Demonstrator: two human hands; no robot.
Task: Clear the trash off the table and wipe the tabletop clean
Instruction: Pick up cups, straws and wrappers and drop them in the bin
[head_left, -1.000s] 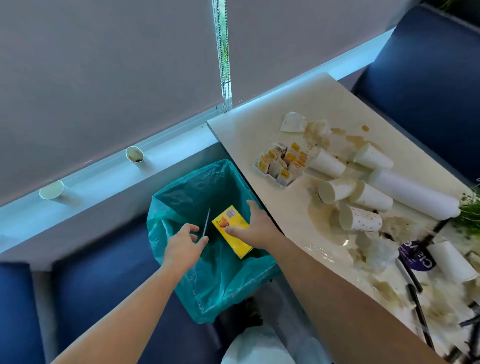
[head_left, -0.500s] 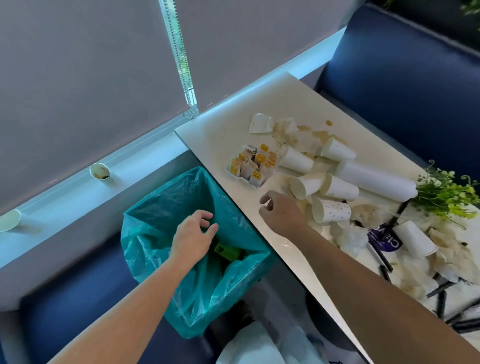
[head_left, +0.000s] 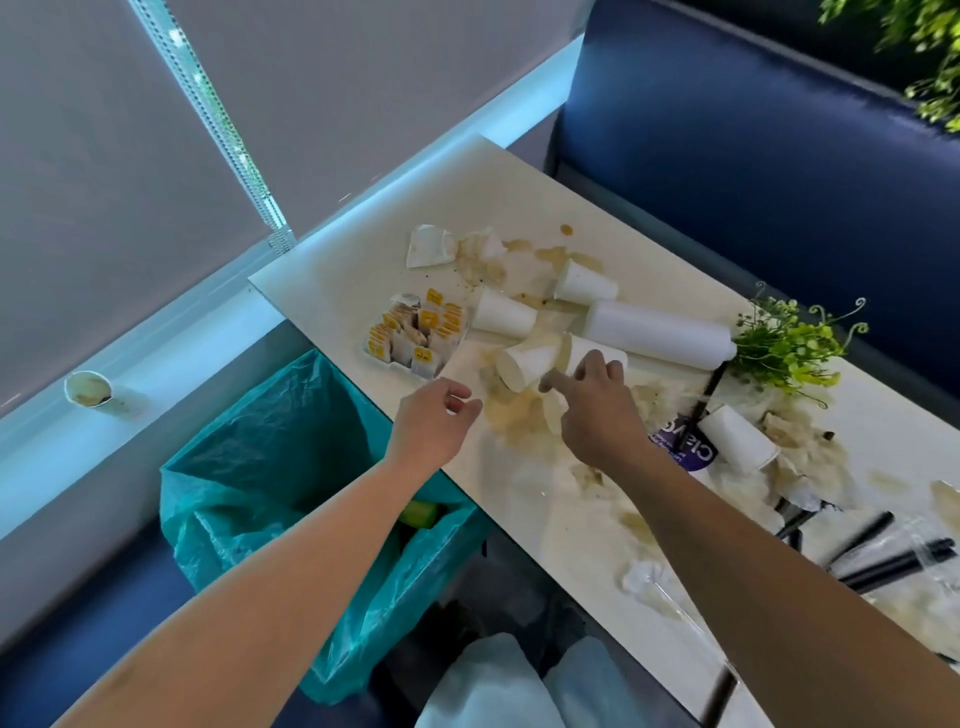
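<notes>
Several white paper cups lie tipped on the stained white table (head_left: 498, 202), among them one (head_left: 503, 315) by the packets and one (head_left: 523, 365) at the middle. My right hand (head_left: 592, 415) reaches over the middle cups, thumb stretched toward that cup and bent fingers touching another cup (head_left: 576, 349); a cup (head_left: 551, 415) shows partly under the palm. My left hand (head_left: 431, 426) hovers at the table's left edge, loosely curled and holding nothing. A green trash bag (head_left: 260, 467) stands open below that edge with a green item (head_left: 420, 514) inside.
A tray of yellow sauce packets (head_left: 415, 332), a long white roll (head_left: 654, 332), a crumpled paper (head_left: 430, 247), a green plant (head_left: 784, 348), another cup (head_left: 737, 441) and black straws (head_left: 883, 566) lie among brown spills. A used cup (head_left: 88, 389) sits on the sill. Blue seat (head_left: 753, 130) behind.
The yellow carton left my right hand and went into the bag. My right hand then moved from the bag to the cups on the table; my left hand rose to the table edge.
</notes>
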